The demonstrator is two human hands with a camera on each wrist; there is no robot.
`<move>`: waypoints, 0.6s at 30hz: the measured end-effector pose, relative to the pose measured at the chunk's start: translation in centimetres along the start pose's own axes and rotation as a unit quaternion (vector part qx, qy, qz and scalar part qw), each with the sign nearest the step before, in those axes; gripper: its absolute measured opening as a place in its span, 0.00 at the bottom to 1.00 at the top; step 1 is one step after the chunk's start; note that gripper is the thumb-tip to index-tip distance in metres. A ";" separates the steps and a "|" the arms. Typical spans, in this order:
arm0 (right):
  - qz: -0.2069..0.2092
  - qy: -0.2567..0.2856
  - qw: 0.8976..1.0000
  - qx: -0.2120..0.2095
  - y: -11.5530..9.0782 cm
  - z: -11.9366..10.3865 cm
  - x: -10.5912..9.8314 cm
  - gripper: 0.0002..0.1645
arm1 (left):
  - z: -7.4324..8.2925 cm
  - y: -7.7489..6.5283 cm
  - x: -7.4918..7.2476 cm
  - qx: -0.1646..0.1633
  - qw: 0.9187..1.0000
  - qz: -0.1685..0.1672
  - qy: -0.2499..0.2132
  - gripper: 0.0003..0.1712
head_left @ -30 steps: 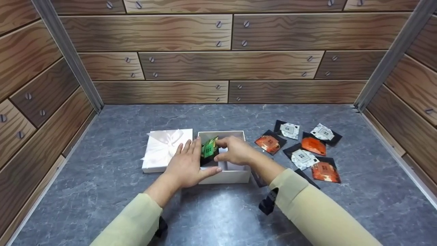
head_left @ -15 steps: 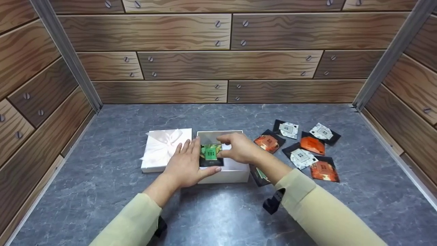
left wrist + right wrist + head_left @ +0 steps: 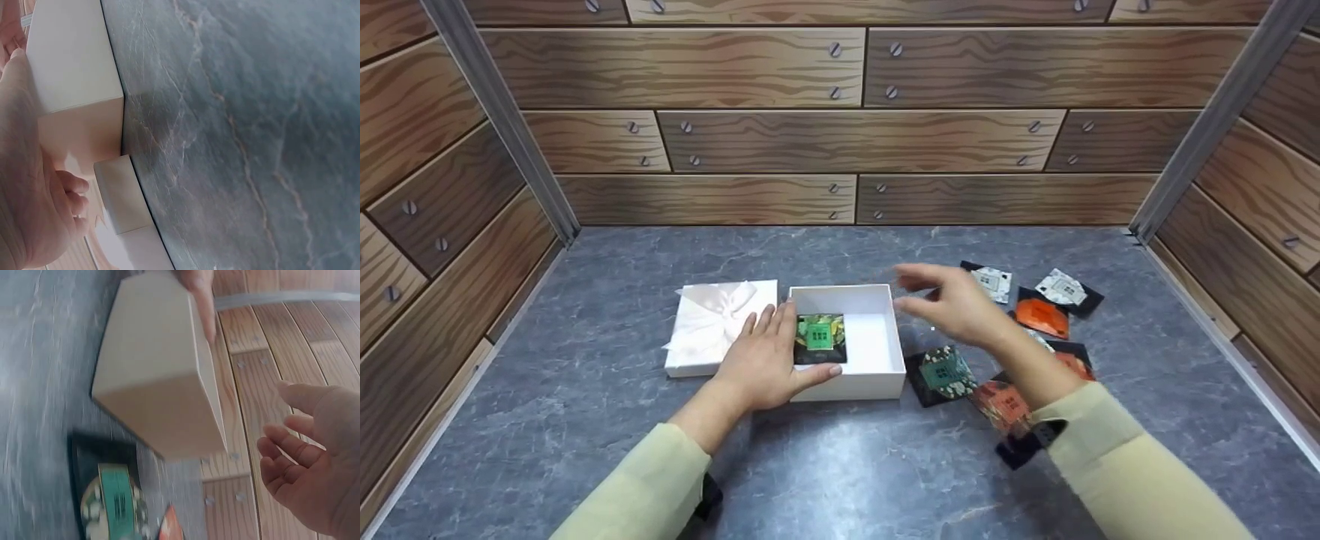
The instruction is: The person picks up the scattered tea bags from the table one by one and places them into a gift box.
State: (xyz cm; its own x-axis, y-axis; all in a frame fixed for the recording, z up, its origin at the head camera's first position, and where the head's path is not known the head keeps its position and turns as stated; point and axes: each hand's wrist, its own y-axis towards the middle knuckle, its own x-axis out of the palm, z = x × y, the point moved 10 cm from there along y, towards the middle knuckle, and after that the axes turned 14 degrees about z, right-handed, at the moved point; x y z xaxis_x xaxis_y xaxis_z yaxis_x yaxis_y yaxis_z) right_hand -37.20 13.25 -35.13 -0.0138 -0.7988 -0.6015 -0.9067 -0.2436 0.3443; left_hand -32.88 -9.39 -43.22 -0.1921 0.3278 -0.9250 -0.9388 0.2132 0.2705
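A white box (image 3: 847,388) stands uncovered in the middle of the table. Inside, on its left side, lies a black sachet with a green label (image 3: 819,337). My left hand (image 3: 761,364) rests along the box's left edge, fingers straight and thumb over the front rim. Just right of the box, my right hand (image 3: 960,304) is raised, slightly blurred, fingers loosely bent and holding nothing. In the right wrist view, that hand (image 3: 315,467) shows a gap between thumb and fingers, beside the box (image 3: 146,337). A sachet with a teal label (image 3: 949,373) lies near the box's front right corner.
Left of the box sits its white lid (image 3: 761,295) with a ribbon bow. More sachets are scattered to the right, orange (image 3: 1042,318) and white (image 3: 1061,287), some partly hidden under my right arm. Wood-patterned walls (image 3: 840,142) enclose the grey marbled table (image 3: 615,300).
My right hand has let go of the green-labelled sachet, now lying flat in the box, and has moved right and up out of it. The left hand has stayed in place.
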 end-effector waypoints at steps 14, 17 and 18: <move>0.058 0.017 0.997 0.047 -2.4 7.0 -9.2 0.35 | 0.0 -0.1 -0.1 0.006 1.000 0.001 -0.006 0.73; 0.074 0.016 0.996 0.044 -3.1 8.5 -11.0 0.33 | 0.1 -0.1 -0.1 0.004 1.000 0.000 -0.008 0.73; 0.077 0.016 0.996 0.046 -3.4 9.1 -11.6 0.32 | 0.1 -0.1 -0.1 0.004 1.000 0.000 -0.008 0.73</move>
State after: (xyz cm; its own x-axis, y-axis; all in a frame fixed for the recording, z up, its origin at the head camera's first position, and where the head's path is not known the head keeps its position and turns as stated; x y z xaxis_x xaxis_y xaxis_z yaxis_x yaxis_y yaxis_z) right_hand -37.80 28.35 -35.91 -0.1428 -0.8407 -0.5224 -0.9300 -0.0666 0.3614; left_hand -32.76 -9.30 -43.11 -0.1877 0.3433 -0.9203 -0.9361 0.2212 0.2734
